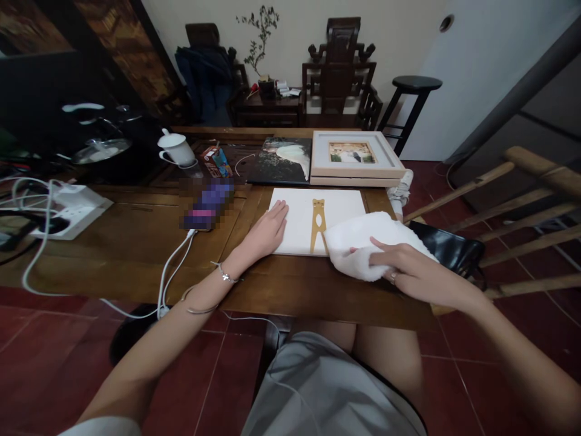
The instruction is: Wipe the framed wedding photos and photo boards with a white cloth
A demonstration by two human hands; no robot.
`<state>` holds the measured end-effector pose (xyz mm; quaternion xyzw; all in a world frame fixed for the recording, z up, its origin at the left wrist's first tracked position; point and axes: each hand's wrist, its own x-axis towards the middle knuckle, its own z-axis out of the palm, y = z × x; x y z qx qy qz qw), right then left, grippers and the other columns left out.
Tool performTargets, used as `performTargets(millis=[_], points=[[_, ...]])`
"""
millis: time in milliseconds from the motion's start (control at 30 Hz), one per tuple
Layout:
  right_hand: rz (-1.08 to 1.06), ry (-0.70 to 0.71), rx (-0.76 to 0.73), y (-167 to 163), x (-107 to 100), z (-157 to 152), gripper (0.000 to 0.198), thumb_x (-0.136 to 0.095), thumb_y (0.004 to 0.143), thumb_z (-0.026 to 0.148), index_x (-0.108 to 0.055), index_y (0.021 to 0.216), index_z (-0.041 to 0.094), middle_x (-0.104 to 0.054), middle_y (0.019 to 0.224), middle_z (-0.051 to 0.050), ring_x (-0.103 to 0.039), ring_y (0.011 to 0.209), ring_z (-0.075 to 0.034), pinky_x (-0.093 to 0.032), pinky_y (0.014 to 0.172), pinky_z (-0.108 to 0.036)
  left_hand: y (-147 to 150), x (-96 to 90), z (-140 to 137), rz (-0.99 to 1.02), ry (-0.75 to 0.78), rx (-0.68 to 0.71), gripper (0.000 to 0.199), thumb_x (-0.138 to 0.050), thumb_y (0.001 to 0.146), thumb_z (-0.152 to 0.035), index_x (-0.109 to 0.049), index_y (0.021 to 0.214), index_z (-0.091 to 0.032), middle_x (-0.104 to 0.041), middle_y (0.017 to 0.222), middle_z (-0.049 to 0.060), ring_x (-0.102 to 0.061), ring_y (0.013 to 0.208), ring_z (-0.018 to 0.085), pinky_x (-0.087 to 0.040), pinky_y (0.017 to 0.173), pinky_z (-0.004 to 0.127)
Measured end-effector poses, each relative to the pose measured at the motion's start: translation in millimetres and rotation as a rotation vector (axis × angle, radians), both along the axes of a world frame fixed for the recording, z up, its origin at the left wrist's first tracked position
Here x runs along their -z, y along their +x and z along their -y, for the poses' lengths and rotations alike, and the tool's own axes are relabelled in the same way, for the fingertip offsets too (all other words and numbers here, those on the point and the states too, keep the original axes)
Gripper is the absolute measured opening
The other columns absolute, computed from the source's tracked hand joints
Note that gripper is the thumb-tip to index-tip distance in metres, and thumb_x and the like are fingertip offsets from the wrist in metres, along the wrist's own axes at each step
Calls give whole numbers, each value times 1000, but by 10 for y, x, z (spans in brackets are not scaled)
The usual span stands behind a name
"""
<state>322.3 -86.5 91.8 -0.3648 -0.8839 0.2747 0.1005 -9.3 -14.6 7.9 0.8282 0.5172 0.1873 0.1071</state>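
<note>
A flat white board (295,227) lies on the wooden table, with a tan, bear-headed figure (318,212) on its face. My left hand (271,229) rests flat on the board's left edge, fingers stretched out and holding nothing. In my right hand (406,266) is a white fluffy cloth (363,239), gripped at its near side. The cloth spreads over the board's right part and hides the lower right of it. Some of my right fingers are tucked in the cloth's folds.
Behind the board stand a framed picture (349,154) and a dark photo panel with a white shape (285,158). On the left are a charging phone (209,204), a small box (216,162), a lidded white cup (177,149) and a power strip (77,212). A wooden chair (499,200) stands right.
</note>
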Motion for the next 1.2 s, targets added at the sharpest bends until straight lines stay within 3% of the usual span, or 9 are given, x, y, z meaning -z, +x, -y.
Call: performTargets(millis=[67,167,300,467,600,767,1000,1100,1200], points=[[-18,-5,28,12,20,-84,18,-45,74,14,-60,72,25,-59,68,1,-61,76,-23,-36,112,-46,1,-4,1,3,1,1,53,-29,101,-23,-43,146,1,-37,159,24,-28,151,30,-28,124,48],[-40,38,101,8,77,-323,16,-47,74,21,-62,74,24,-62,74,-1,-60,80,-24,-44,95,-41,-1,-6,-3,16,0,1,52,-30,101,-24,-44,146,0,-37,159,24,-29,151,30,-28,123,49],[-32,99,95,-76,103,-714,12,-43,71,21,-56,72,22,-58,71,-1,-54,72,-22,-40,77,-35,-14,1,-10,25,4,10,52,-30,101,-24,-44,146,-1,-37,158,24,-30,151,31,-29,123,51],[54,229,81,-229,122,-1153,15,-46,72,23,-58,81,20,-60,82,-6,-55,81,-25,-38,77,-35,-32,11,-14,30,19,9,51,-32,101,-25,-45,146,-3,-39,158,21,-31,150,29,-27,124,50],[113,301,97,-328,184,-1314,23,-45,74,21,-61,90,19,-62,91,-10,-57,90,-29,-39,80,-37,-37,2,-13,28,17,17,52,-31,101,-26,-45,145,-3,-39,158,22,-32,150,29,-26,124,50],[191,348,100,-376,217,-1109,22,-44,79,18,-62,92,19,-67,96,-13,-59,95,-33,-42,86,-44,-25,-24,-2,21,18,17,52,-31,101,-26,-46,145,-3,-39,158,21,-31,151,29,-26,125,48],[195,250,-49,-293,-1,-305,20,-45,78,9,-60,83,21,-69,115,-13,-53,129,-34,-41,102,-47,-8,-23,-1,16,12,5,51,-31,101,-25,-46,144,-3,-39,158,21,-31,151,29,-26,125,49],[239,138,-58,-262,-168,-27,20,-46,75,7,-57,79,23,-69,108,-10,-62,109,-32,-46,90,-44,-5,-17,-2,29,8,3,51,-31,101,-25,-46,145,-3,-39,158,22,-31,151,30,-27,124,51],[243,21,-86,-229,-252,60,19,-46,72,6,-51,73,24,-64,79,-3,-61,80,-25,-47,82,-42,-2,-26,5,30,0,1,51,-31,101,-25,-45,145,-5,-38,159,21,-30,151,30,-27,124,51]])
